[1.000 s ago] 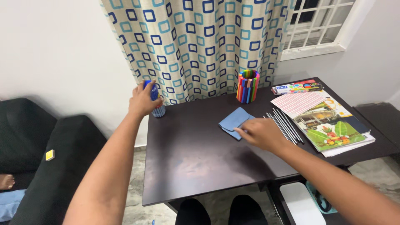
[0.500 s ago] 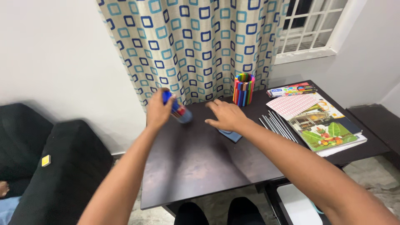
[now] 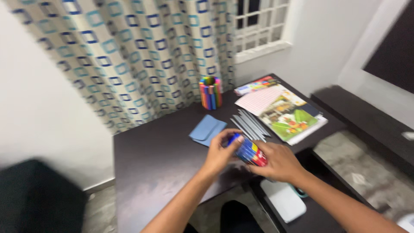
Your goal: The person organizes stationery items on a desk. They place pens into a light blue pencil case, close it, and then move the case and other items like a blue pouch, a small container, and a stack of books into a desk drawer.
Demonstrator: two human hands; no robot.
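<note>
Blue cloth (image 3: 207,129) lies behind both hands' can (image 3: 249,150).

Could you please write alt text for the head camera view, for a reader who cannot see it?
Both hands, left hand and right hand, hold a blue and red can above a dark table. On the table lie a blue cloth, grey sticks, a striped pen holder and colourful books, before a patterned curtain.
</note>
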